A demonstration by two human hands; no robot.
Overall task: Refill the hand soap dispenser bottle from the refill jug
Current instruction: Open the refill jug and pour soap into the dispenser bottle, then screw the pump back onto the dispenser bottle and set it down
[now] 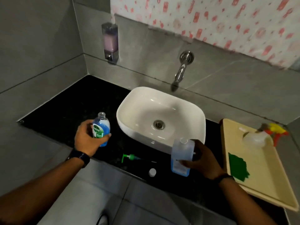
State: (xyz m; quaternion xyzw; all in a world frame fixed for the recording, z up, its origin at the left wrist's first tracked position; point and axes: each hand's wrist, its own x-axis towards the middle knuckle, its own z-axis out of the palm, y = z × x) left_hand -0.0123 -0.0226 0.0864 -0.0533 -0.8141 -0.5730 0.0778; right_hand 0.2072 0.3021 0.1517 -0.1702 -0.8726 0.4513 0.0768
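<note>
My left hand grips a small clear soap dispenser bottle with a green label and blue liquid, upright, its neck open, held above the black counter left of the basin. My right hand holds the clear refill jug, upright and uncapped, with pale blue liquid, at the basin's front right. The green pump head lies on its side on the counter between my hands. A small white cap rests near the counter's front edge.
A white basin sits on the black counter under a wall tap. A wall soap dispenser hangs at the back left. At the right, a beige tray carries a spray bottle and a green cloth.
</note>
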